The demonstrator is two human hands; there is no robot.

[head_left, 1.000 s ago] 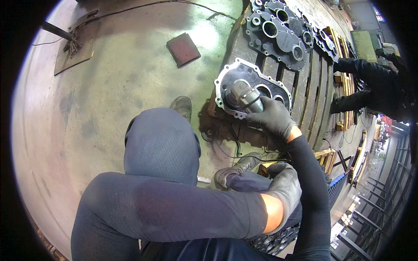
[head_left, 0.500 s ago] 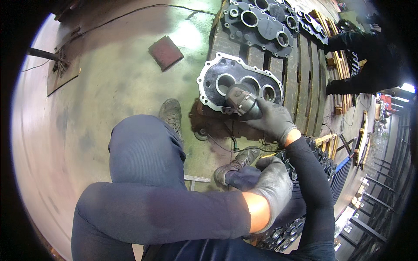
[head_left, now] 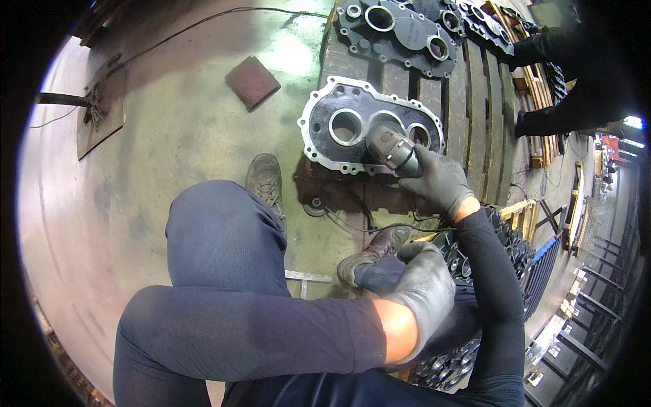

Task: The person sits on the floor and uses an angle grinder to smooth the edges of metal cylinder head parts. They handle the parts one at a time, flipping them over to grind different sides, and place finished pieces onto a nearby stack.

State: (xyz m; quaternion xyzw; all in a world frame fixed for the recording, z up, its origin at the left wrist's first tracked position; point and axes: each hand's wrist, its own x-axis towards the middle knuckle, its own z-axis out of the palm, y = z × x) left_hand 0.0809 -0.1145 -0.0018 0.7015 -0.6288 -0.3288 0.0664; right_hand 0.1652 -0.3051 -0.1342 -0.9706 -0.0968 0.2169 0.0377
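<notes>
My right hand [head_left: 439, 183], the nearer one, wraps its fingers round the grinder [head_left: 393, 148]; leftward and beyond lies the metal cover [head_left: 359, 102], long axis left-to-right, at the near left corner of the pallet [head_left: 476, 108]. Whether my left hand [head_left: 428, 286] grips anything, I can't tell.

The greenish floor [head_left: 183, 146] (stained in places) shows bright glare [head_left: 290, 54].

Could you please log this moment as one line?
right hand: holds power tool | power tool: over casting | casting: on pallet | left hand: curled
</notes>
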